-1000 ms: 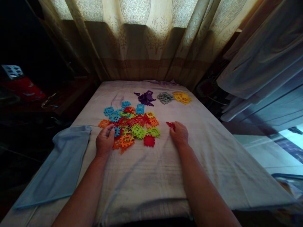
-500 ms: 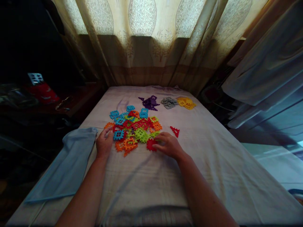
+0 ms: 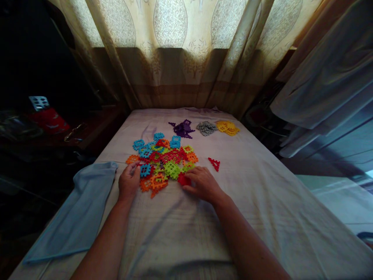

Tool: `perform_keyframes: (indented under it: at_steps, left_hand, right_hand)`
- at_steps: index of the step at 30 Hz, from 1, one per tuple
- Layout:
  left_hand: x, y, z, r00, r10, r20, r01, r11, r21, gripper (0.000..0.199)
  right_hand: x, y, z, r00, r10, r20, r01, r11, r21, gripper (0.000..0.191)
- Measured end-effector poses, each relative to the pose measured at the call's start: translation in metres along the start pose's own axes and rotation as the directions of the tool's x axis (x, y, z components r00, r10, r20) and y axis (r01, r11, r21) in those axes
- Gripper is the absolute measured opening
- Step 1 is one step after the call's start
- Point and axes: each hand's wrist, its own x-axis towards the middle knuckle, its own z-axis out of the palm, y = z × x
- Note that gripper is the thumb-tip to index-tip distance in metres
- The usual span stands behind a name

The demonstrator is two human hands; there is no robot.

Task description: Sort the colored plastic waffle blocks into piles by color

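Observation:
A mixed heap of flat, notched plastic building tiles lies mid-table in blue, green, orange and red. My right hand (image 3: 204, 184) is at its near right edge, thumb and fingers closed on a red square building tile (image 3: 183, 179). At the left edge, my left hand (image 3: 129, 182) has its fingers curled with a bit of red tile (image 3: 138, 164) showing at the tips. Beside those fingers lies a blue window tile (image 3: 145, 170). A green window tile (image 3: 172, 170) and orange tiles (image 3: 159, 182) lie between the hands.
Farther back are separate piles of purple tiles (image 3: 183, 128), grey tiles (image 3: 206, 128) and yellow tiles (image 3: 227, 128). A lone red triangle tile (image 3: 215, 163) rests right of the heap. A light-blue cloth (image 3: 84, 206) covers the left table edge. Curtains (image 3: 175, 74) hang behind.
My right hand has closed further over the red square tile, covering more of it. My left fingers have drawn together at the heap's left edge, with red now at their tips. The view shifted slightly.

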Motion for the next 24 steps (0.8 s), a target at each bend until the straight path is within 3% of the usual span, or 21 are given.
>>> perform_keyframes:
  at_steps: [3,5,8,10,13,15,17,20,24]
  left_hand:
    - [0.000,0.001,0.000,1.000,-0.004,0.000,0.004,1.000,-0.006,0.043]
    - [-0.001,0.002,-0.001,1.000,0.002,0.010,-0.002,1.000,-0.013,0.042]
    - [0.000,0.004,-0.002,1.000,-0.001,0.020,0.001,1.000,-0.008,0.041]
    - [0.000,0.005,-0.002,1.000,-0.011,0.024,0.011,1.000,-0.001,0.041]
    - [-0.001,0.004,-0.001,0.999,-0.009,0.033,0.009,1.000,0.007,0.040]
    - [-0.002,0.004,-0.001,1.000,0.015,0.026,-0.015,1.000,0.007,0.038]
    - [-0.003,0.003,0.000,0.999,0.037,0.010,-0.037,0.999,0.012,0.037]
    - [-0.003,0.002,0.000,0.999,0.042,0.005,-0.043,0.999,0.024,0.036]
    - [-0.002,0.003,0.000,0.997,0.072,0.039,-0.074,0.997,0.039,0.037]
  right_hand:
    - [0.000,0.004,0.003,0.996,-0.062,-0.069,0.065,0.997,0.047,0.014]
    - [0.000,0.009,0.004,0.983,-0.058,-0.177,0.076,0.992,0.099,0.015]
    - [-0.002,0.026,0.005,0.923,0.124,-0.365,-0.036,0.970,0.240,0.022]
    - [-0.005,0.044,0.005,0.833,0.354,-0.426,-0.205,0.912,0.355,0.029]
    - [-0.009,0.076,0.010,0.634,0.655,-0.410,-0.453,0.745,0.490,0.035]
    - [-0.011,0.096,0.016,0.533,0.752,-0.388,-0.530,0.655,0.539,0.036]
    - [-0.014,0.110,0.020,0.473,0.782,-0.406,-0.564,0.622,0.542,0.034]
    - [-0.017,0.115,0.020,0.446,0.764,-0.467,-0.613,0.641,0.462,0.032]
    - [-0.019,0.104,0.013,0.515,0.752,-0.412,-0.655,0.655,0.376,0.021]
